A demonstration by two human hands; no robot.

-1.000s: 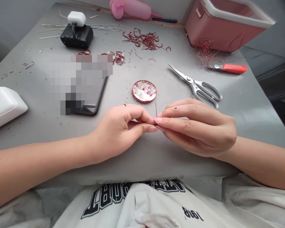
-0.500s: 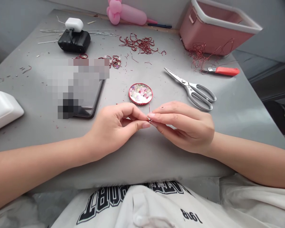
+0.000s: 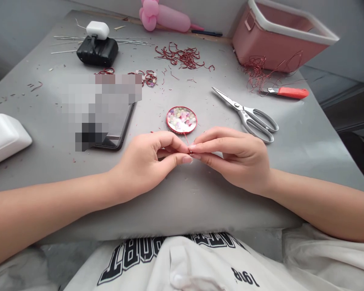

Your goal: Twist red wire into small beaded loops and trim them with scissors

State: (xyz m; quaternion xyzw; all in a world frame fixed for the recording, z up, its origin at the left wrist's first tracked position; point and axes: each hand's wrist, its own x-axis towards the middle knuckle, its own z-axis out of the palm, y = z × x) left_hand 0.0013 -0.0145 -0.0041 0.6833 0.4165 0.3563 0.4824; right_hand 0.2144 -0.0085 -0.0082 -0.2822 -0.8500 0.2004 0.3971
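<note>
My left hand (image 3: 154,163) and my right hand (image 3: 233,155) meet fingertip to fingertip over the near middle of the table. Both are closed in a pinch on a thin red wire (image 3: 186,138). Its free end sticks up from between the fingers toward a small round red-rimmed lid (image 3: 167,124), which holds pale, pink and purple beads (image 3: 180,118). The rest of the wire is hidden by my fingertips. To the right of the lid lie silver scissors (image 3: 245,113), blades pointing away to the left.
Red wire pieces (image 3: 183,55) lie at the back. A pink bin (image 3: 261,44), a tangle of thin wire (image 3: 256,72) and a red-handled utility knife (image 3: 293,93) are at the right. A phone (image 3: 121,135), a black case (image 3: 97,51) and a white object (image 3: 6,139) stand left.
My right fingers have closed in at the tips, and the hand has shifted slightly left. The wire's free end now leans left instead of standing nearly straight. The view has shifted slightly.
</note>
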